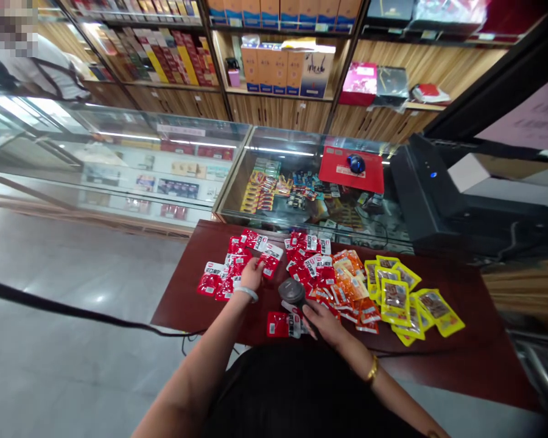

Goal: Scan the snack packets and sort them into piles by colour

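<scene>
My left hand [252, 276], with a pale bangle at the wrist, pinches a red and white snack packet [271, 258] over the left pile of red packets [237, 258]. My right hand [323, 321] is wrapped round the handle of a dark grey handheld barcode scanner [292, 291]. The scanner's head is just right of my left hand, above a single red packet [278, 325] near the table's front edge. A second heap of red packets [304, 261] lies beyond the scanner. Orange packets [349, 283] and yellow-edged packets [396, 298] spread out to its right.
These packets lie on a dark red-brown table [176, 304]. Behind it stands a glass display case [232, 176] carrying a red mat [333, 173] and a blue mouse [355, 163]. A black machine [420, 188] stands at the right. A black cable [95, 313] crosses at left; a person [50, 67] is behind the counter.
</scene>
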